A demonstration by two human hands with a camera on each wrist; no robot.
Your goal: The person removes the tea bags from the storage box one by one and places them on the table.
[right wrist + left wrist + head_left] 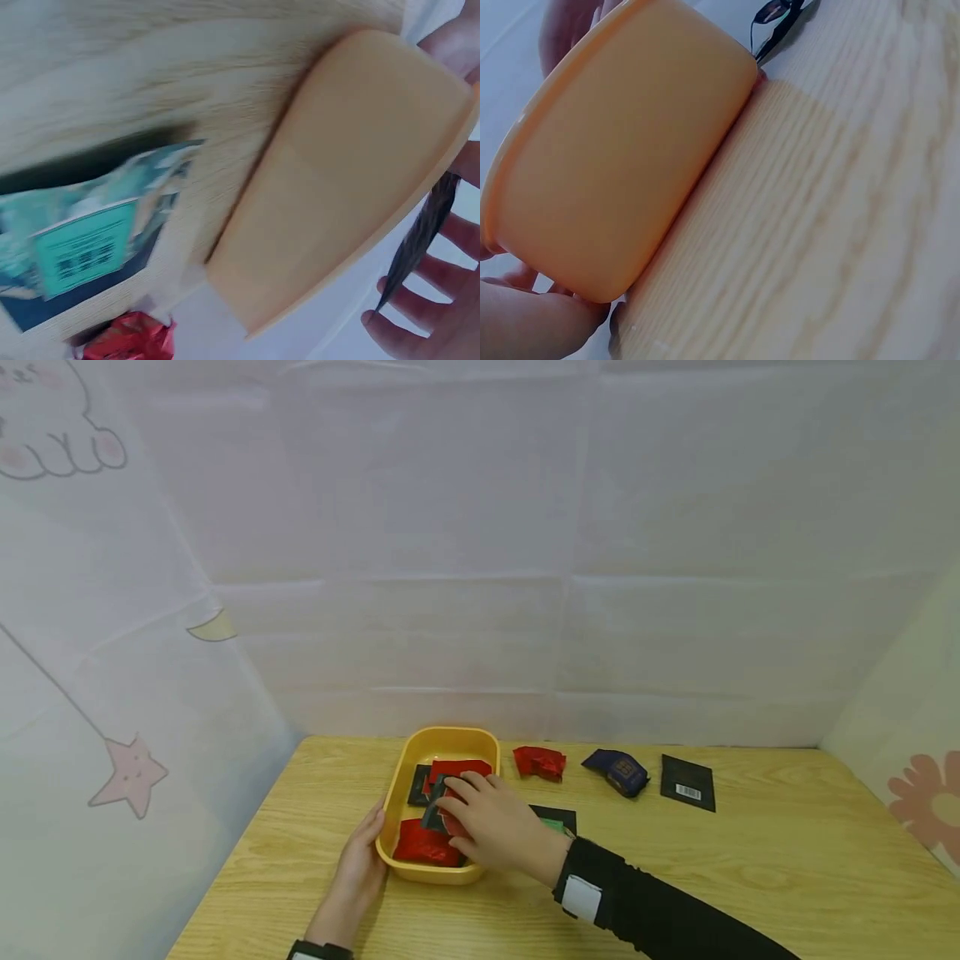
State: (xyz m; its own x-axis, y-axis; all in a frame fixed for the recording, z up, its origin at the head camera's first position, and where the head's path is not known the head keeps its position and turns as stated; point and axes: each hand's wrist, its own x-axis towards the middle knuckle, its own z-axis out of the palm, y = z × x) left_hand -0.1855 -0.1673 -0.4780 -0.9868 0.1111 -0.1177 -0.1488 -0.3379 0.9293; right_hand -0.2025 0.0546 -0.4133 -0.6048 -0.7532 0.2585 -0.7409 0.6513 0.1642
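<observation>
A yellow plastic bin (431, 875) stands on the table with several red and dark packets inside. My left hand (362, 858) holds the bin at its left wall; in the left wrist view its fingers lie round the bin's end. My right hand (498, 822) is over the bin and grips a dark flat packet (421, 236) with red on its face, between thumb and fingers. Below it in the bin lies a shiny red packet (426, 843). A red flat packet (450, 768) and a black one (417, 787) lie toward the far end.
Right of the bin on the wooden table (750, 877) lie a red wrapped packet (540, 762), a dark blue packet (618, 772) and a black flat packet (687, 782) with a barcode label. A dark and green packet (86, 240) lies close beside the bin, partly behind my right hand in the head view.
</observation>
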